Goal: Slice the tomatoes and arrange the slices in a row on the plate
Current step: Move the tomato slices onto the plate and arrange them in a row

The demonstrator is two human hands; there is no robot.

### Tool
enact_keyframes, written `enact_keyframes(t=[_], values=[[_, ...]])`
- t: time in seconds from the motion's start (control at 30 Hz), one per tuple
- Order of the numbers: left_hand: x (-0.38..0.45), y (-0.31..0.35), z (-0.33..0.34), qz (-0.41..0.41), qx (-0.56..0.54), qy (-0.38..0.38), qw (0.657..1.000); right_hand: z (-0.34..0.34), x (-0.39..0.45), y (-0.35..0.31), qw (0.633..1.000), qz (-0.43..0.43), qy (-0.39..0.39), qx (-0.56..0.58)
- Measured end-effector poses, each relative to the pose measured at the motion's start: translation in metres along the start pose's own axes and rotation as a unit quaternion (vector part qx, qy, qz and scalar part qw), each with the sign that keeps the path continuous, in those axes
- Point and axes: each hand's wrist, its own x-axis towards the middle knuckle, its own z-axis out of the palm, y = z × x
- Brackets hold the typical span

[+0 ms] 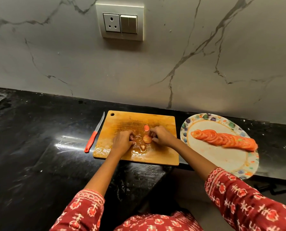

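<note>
Head camera looks steeply down, close over the counter (39, 139).

Left hand (123, 142), right hand (162, 136): fingers curled.

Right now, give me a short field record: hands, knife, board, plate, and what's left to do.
left hand: on the cutting board, fingers curled; grip unclear
right hand: on the board, fingers at a tomato piece
knife: on the counter left of the board, untouched
board: wet, with a few tomato pieces
plate: right of the board, overlapping row of slices
left to do: probably move the last pieces
</note>
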Motion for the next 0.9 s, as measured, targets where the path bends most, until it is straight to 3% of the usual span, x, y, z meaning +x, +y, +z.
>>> enact_keyframes(t=[0.13, 0.4, 0.6, 0.9], values=[[0.002, 0.002, -0.001, -0.003, -0.001, 0.000, 1.000, -0.002, 0.004, -0.007, 1.000, -0.003, 0.017, 0.019], [0.000, 0.000, -0.001, -0.007, 0.006, -0.006, 1.000, 0.001, 0.006, -0.011, 0.999, 0.001, -0.050, -0.012], [0.006, 0.002, -0.001, 0.005, -0.026, 0.034, 0.999, -0.018, -0.011, 0.018, 0.973, 0.072, 0.022, 0.216], [0.010, 0.026, 0.016, 0.032, -0.054, 0.029, 0.998, -0.036, -0.032, 0.056, 0.941, 0.112, 0.068, 0.312]])
